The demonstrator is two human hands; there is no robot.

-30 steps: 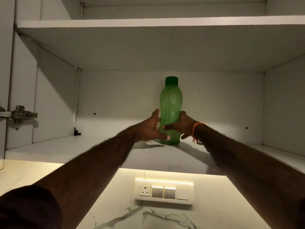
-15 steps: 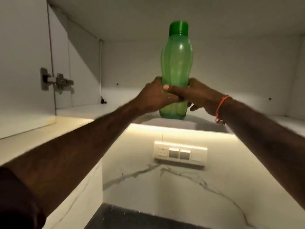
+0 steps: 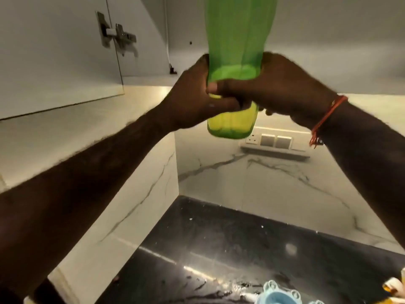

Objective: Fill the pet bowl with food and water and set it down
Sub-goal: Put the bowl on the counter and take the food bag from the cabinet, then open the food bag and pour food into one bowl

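A translucent green bottle [image 3: 237, 40] stands upright in the air in front of the open wall cupboard, its cap cut off by the top of the frame. My left hand [image 3: 192, 95] and my right hand [image 3: 282, 88] both wrap its lower half, fingers overlapping at the front. A thin layer of liquid shows near the bottle's base. A light blue pet bowl [image 3: 278, 295] with paw-shaped rim sits on the black counter [image 3: 219, 238] at the bottom edge, partly cut off.
The cupboard door [image 3: 54, 51] hangs open on the left with its metal hinge [image 3: 116, 36]. A switch and socket plate [image 3: 271, 140] is on the marble back wall. A yellow and white item [image 3: 394, 288] peeks in at the lower right.
Both hands have lifted the green bottle off the cupboard shelf and drawn it toward me and downward. The view has tilted down, bringing the counter and the blue bowl into sight.
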